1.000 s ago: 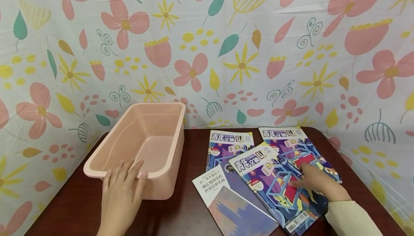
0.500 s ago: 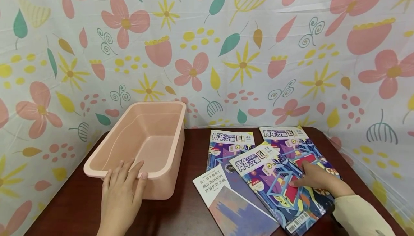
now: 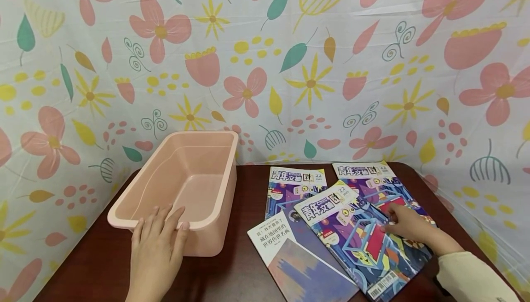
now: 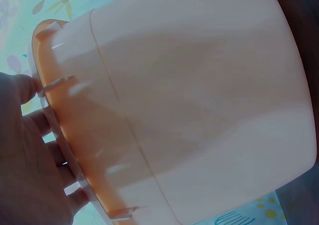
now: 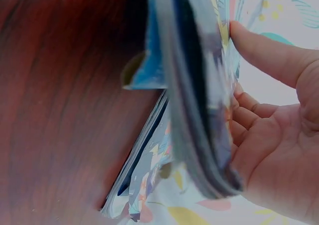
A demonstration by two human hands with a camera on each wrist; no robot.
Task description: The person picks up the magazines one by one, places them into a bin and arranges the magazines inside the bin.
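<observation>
My left hand rests over the near rim of a pink plastic tub, its fingers reaching inside. In the left wrist view, the fingers lie along the rim. My right hand is over the right edge of the front purple magazine. In the right wrist view, the thumb and fingers touch the cover; whether any fingertip goes under the edge is hidden. Another copy, the back right magazine, lies partly beneath the hand and the front magazine.
A matching magazine lies at the back, between tub and right hand. A book with a white and painted cover sits in front, overlapped by the front magazine. The dark wooden table meets a flower-patterned cloth behind.
My right wrist and sleeve have shifted right, and the right thumb has drawn back across the front magazine's cover toward the index finger. The left hand and tub stay put.
</observation>
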